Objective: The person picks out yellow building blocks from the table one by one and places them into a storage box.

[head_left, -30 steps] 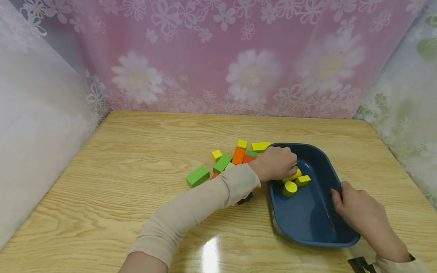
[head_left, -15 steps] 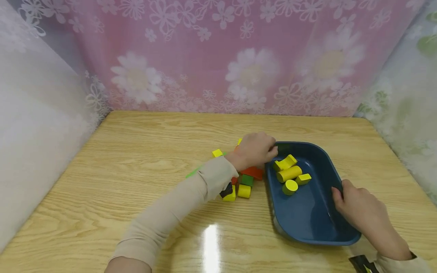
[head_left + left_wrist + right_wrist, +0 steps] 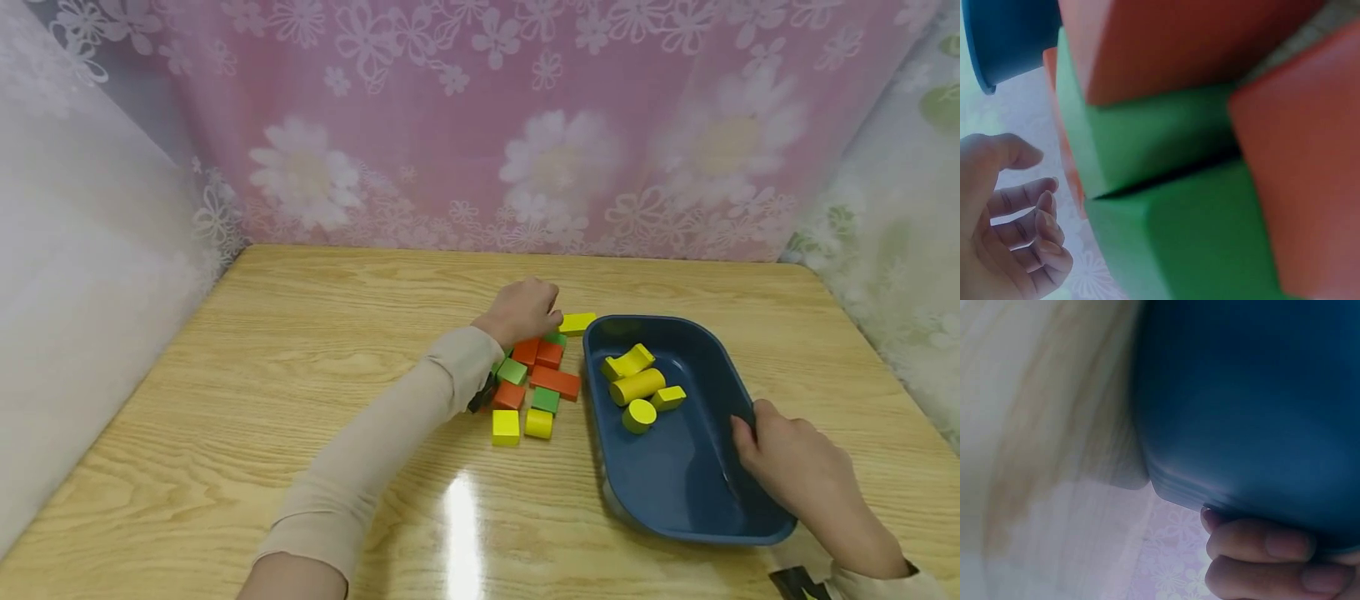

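Observation:
My left hand (image 3: 521, 310) hovers over the back of a pile of coloured blocks, close to a long yellow block (image 3: 577, 324). In the left wrist view its thumb and loosely bent fingers (image 3: 1047, 231) stand apart with nothing between them. Below it lie red blocks (image 3: 555, 382) and green blocks (image 3: 545, 401); the forearm covers part of the pile. My right hand (image 3: 798, 462) grips the right rim of a dark blue basin (image 3: 675, 492). Inside the basin lie a yellow arch-shaped block (image 3: 628, 362), yellow cylinders (image 3: 637, 387) and a small yellow block (image 3: 669, 397).
A yellow cube (image 3: 506, 427) and a short yellow cylinder (image 3: 538, 423) lie at the pile's near edge, left of the basin. The wooden table (image 3: 225, 417) reaches back to a pink flowered curtain (image 3: 435, 125).
My left hand has come out of the basin and moved left to the back of the block pile. The yellow arch-shaped block now shows in the basin. The right hand keeps its grip.

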The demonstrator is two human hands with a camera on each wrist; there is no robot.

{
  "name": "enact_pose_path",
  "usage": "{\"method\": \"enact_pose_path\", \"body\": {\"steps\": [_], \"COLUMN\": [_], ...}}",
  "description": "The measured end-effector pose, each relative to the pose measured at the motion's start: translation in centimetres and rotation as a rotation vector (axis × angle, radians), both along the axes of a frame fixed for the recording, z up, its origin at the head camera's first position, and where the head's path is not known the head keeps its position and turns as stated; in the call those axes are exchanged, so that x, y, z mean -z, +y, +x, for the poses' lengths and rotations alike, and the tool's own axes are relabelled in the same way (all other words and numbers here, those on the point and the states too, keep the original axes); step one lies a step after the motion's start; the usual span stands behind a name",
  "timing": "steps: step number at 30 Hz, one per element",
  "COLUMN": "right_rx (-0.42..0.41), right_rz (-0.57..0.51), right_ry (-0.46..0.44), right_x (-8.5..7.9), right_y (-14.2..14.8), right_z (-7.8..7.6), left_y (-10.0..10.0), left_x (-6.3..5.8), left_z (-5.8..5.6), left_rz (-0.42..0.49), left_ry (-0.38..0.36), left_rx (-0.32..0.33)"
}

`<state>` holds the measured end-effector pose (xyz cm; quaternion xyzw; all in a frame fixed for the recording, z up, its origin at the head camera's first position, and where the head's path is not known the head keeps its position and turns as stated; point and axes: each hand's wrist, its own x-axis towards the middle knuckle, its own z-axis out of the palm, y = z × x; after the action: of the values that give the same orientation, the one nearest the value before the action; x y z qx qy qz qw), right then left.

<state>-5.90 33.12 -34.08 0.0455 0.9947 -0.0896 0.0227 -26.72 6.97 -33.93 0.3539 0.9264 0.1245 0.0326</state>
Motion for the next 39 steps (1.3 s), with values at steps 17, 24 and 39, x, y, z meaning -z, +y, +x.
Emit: {"method": "enact_pose_path", "body": {"steps": [17,24,39], "right_rx": [0.007,0.006,0.003], "right_rz": [-0.003,-0.004,-0.013], "right_ry": [-0.007,-0.014,0.011], "right_x": [0.0,-0.1,0.2], "right_y": [-0.1,0.0,-0.1], "right_z": [0.1,0.2,0.3], "left_y": [2.2,2.6,2.3], "left_x": [1.1,1.5,1.4], "left_z": [-0.7,-0.2,-0.7], "left_rz": [-0.242,-0.262,-0.134], "left_ry": [0.003,0.024,0.062], "left_rx": [0.021,-0.011,0.014]}}
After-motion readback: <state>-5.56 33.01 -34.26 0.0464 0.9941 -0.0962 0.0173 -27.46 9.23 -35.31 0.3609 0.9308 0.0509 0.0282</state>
